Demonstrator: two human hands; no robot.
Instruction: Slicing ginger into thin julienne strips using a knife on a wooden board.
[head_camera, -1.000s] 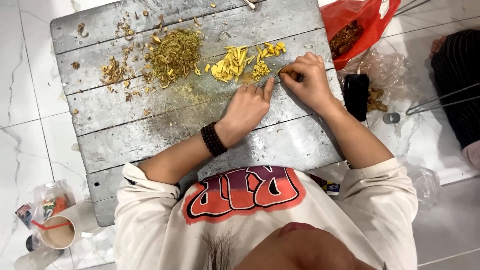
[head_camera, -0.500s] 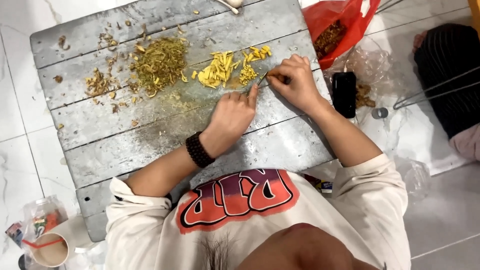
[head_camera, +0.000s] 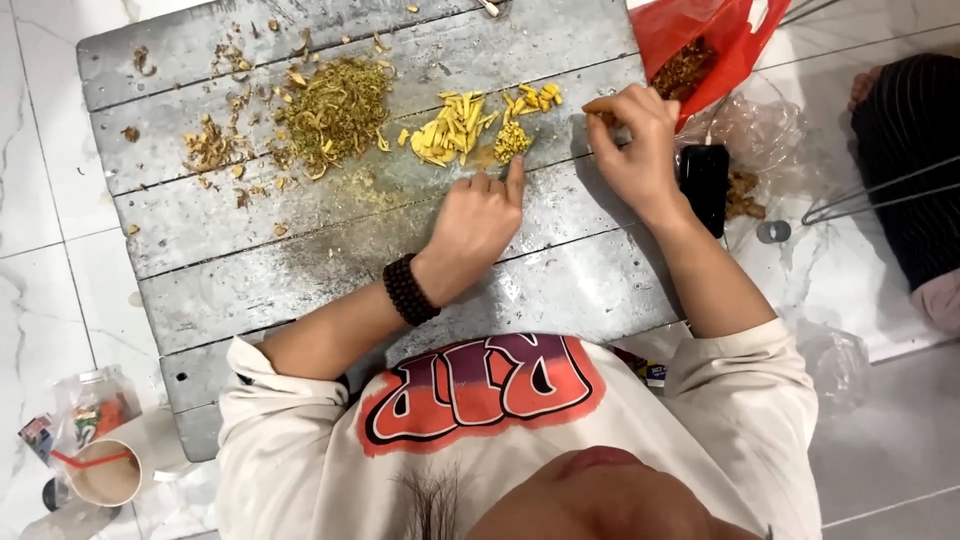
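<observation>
While left hand (head_camera: 478, 222) rests, right hand (head_camera: 628, 140) pinches shreds (head_camera: 460, 128)

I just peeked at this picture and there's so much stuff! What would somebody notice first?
Probably the bright yellow pile of cut strips near the top middle of the grey wooden plank board, beside a bigger heap of greenish-brown shreds to its left. Next, the two bare hands: the left hand rests on the board with a finger by the yellow bits, and the right hand pinches something small. A red plastic bag lies at the top right.
</observation>
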